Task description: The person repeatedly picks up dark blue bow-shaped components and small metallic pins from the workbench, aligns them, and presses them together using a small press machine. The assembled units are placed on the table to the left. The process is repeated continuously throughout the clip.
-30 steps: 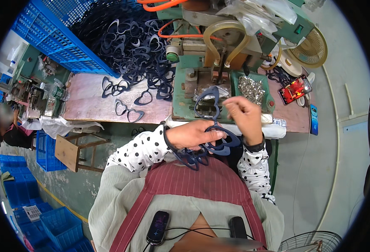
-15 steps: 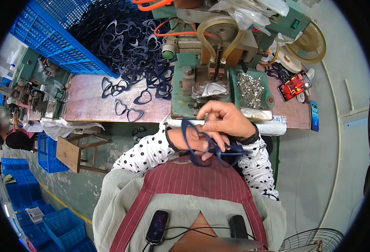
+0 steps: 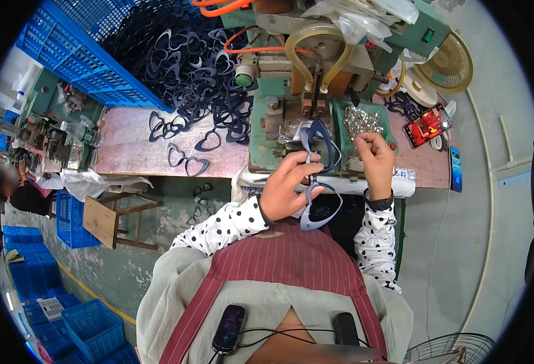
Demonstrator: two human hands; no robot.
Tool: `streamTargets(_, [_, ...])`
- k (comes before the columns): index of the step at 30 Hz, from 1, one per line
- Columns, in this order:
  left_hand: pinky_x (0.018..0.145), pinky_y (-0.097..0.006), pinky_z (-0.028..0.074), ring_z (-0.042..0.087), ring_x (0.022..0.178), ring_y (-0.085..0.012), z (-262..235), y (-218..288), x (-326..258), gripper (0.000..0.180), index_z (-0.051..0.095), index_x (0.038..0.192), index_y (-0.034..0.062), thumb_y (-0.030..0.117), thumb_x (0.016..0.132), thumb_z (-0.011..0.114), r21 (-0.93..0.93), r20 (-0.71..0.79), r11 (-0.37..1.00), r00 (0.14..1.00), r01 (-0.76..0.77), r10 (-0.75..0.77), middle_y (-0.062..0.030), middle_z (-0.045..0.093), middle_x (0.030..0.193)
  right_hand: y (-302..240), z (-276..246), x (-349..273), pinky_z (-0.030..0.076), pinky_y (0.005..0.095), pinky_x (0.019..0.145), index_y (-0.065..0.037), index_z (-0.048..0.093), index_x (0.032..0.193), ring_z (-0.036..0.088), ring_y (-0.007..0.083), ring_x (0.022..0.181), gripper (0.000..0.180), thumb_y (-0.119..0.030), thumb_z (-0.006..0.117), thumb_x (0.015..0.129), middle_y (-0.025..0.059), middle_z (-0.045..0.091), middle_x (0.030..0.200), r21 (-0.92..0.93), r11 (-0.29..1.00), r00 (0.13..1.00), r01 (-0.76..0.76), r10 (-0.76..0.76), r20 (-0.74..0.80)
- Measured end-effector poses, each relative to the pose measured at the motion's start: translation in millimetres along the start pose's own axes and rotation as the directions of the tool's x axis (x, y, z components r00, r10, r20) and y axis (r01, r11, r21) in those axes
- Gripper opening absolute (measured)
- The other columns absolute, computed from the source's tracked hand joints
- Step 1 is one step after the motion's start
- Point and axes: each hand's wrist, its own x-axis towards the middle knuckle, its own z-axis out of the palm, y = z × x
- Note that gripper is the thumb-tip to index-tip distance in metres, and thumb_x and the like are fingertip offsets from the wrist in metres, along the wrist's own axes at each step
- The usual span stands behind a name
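My left hand (image 3: 285,189) grips a dark blue heart-shaped eyeglass frame (image 3: 320,128) near its bridge. It is held on edge in front of the bench machine (image 3: 273,136), one lens rim toward the machine and the other toward my apron. Whether a second frame lies against it, I cannot tell. My right hand (image 3: 377,167) is closed in a pinch at the near side of a green tray (image 3: 387,127). Small silvery metal parts (image 3: 361,119) are heaped in that tray. Whatever the right fingertips hold is too small to make out.
A blue crate (image 3: 91,67) and a large pile of dark frames (image 3: 188,73) fill the bench's left; a few loose frames (image 3: 188,161) lie nearer its edge. At the right are a lit phone (image 3: 427,125), a blue phone (image 3: 455,170) and a fan (image 3: 449,60). A wooden stool (image 3: 106,221) stands left.
My hands were together over my lap and have parted. The left has carried the eyeglass frame up toward the machine; the right has moved right to the tray of metal parts.
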Motion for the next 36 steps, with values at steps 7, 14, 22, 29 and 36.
streamTargets(7, [0.061, -0.024, 0.056, 0.064, 0.076, -0.014, -9, 0, 11, 0.044, 0.061, 0.115, 0.0072, 0.011, 0.076, 0.078, -0.075, 0.039, 0.995, 0.997, 0.073, -0.07, -0.0109, 0.055, 0.118, 10, -7, 2, 0.035, 0.0188, 0.054, 0.0, 0.065, 0.093, 0.044, 0.0018, 0.061, 0.011, -0.008, 0.066, 0.087, -0.0057, 0.054, 0.068, -0.062, 0.998, 0.999, 0.002, -0.004, -0.043])
streamTargets(14, [0.07, -0.03, 0.057, 0.064, 0.077, -0.0175, -12, 4, 10, 0.045, 0.061, 0.118, 0.0103, 0.017, 0.076, 0.077, 0.014, 0.086, 0.993, 0.989, 0.116, -0.116, -0.0119, 0.057, 0.118, -32, 14, -6, 0.04, 0.0184, 0.058, 0.001, 0.066, 0.093, 0.048, 0.0026, 0.065, 0.013, -0.011, 0.068, 0.087, -0.0035, 0.058, 0.073, -0.035, 0.991, 0.991, 0.129, -0.13, -0.017])
streamTargets(22, [0.079, -0.032, 0.046, 0.052, 0.091, -0.025, -19, 10, 14, 0.041, 0.067, 0.111, 0.0144, 0.023, 0.073, 0.079, 0.34, -0.028, 0.94, 0.999, -0.035, 0.047, -0.0105, 0.049, 0.11, -71, 39, -2, 0.044, 0.0358, 0.072, -0.002, 0.067, 0.087, 0.054, 0.0281, 0.081, 0.014, -0.007, 0.069, 0.075, 0.0099, 0.062, 0.082, -0.344, 0.794, 0.865, 0.502, -0.449, 0.226])
streamTargets(29, [0.099, -0.043, 0.041, 0.047, 0.118, -0.0361, -12, 10, 8, 0.038, 0.064, 0.111, 0.0076, 0.026, 0.079, 0.074, 0.179, -0.03, 0.976, 0.991, -0.126, 0.134, -0.0205, 0.039, 0.131, -79, 32, -8, 0.043, 0.0363, 0.071, -0.002, 0.066, 0.085, 0.053, 0.0275, 0.08, 0.013, -0.005, 0.07, 0.073, 0.0087, 0.06, 0.08, -0.289, 0.751, 0.795, 0.594, -0.492, 0.354])
streamTargets(36, [0.104, -0.044, 0.036, 0.043, 0.125, -0.0383, -14, -6, 17, 0.035, 0.054, 0.118, -0.0002, 0.019, 0.09, 0.061, -0.011, 0.099, 0.991, 0.986, -0.135, 0.136, -0.0229, 0.032, 0.14, -77, 32, -5, 0.045, 0.0346, 0.068, -0.002, 0.068, 0.088, 0.054, 0.0256, 0.078, 0.015, -0.005, 0.072, 0.073, 0.0079, 0.062, 0.08, -0.323, 0.74, 0.807, 0.59, -0.527, 0.265])
